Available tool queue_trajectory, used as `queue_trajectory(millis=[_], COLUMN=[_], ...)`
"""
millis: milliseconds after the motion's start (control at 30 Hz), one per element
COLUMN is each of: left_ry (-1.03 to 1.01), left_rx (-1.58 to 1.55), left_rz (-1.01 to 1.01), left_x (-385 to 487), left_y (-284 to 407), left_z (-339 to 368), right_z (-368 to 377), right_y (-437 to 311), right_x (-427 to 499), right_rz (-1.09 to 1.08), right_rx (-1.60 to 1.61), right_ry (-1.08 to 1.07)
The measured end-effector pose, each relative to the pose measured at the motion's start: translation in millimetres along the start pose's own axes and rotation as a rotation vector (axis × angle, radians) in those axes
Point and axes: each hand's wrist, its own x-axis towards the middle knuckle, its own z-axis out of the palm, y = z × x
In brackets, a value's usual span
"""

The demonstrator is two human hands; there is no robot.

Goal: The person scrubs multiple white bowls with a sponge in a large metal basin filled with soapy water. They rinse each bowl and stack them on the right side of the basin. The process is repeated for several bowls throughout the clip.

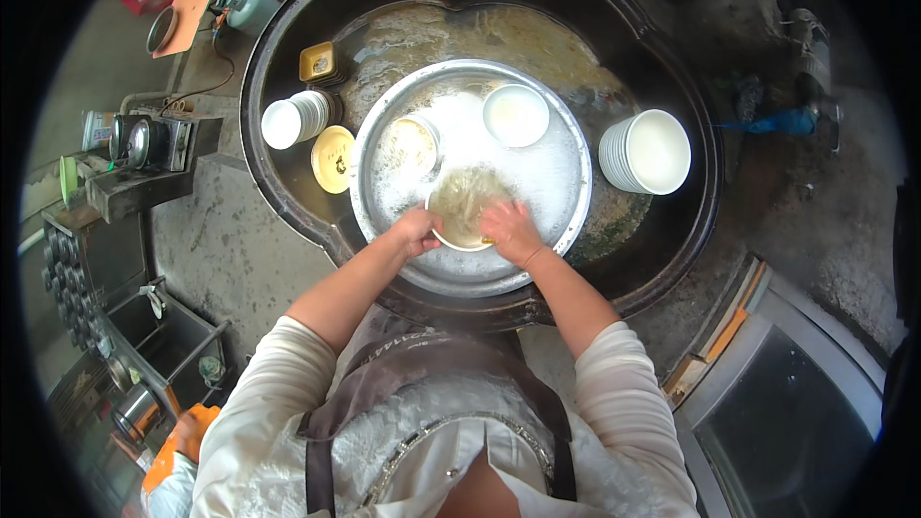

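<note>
My left hand (419,230) grips the rim of a white bowl (460,212) with its thumb on the inner side. Cloudy, blurred water shows inside this tilted bowl. At the bowl's right side is my right hand (512,230), fingers curled, with a small yellow item (488,239) peeking out under them; most of that item is hidden. Both hands are over a round metal basin (469,286) filled with white suds. A white bowl (516,116) floats or rests in the suds, and a second bowl (409,147) holding foamy water stands to its left.
The basin sits inside a large dark tub (701,230) with wet, murky patches. Around it stand stacked white bowls (647,152), smaller white bowls (293,119), square yellow dishes (319,62) and a yellow plate (333,160). A gas cylinder (252,9) is beyond; another person's sleeve (169,457) shows lower left.
</note>
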Motion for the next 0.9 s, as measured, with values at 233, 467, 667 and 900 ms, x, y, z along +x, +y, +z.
queue_trajectory(millis=[233,467,667,900], left_ry=[-0.079,-0.040,-0.073,0.083], left_rx=[-0.073,-0.118,0.120,0.218], left_rz=[0.172,0.185,0.160,0.256], left_x=[-45,-52,-56,-38], left_y=[-1,-9,-11,-35], left_z=[4,-1,-7,-7], right_z=[12,-6,21,24], right_y=[-32,-53,-39,-39], right_x=[6,11,-1,-9], right_rz=[0.098,0.243,-0.013,-0.043], right_rx=[0.448,0.434,0.302,0.149], right_ry=[0.298,0.239,0.378,0.029])
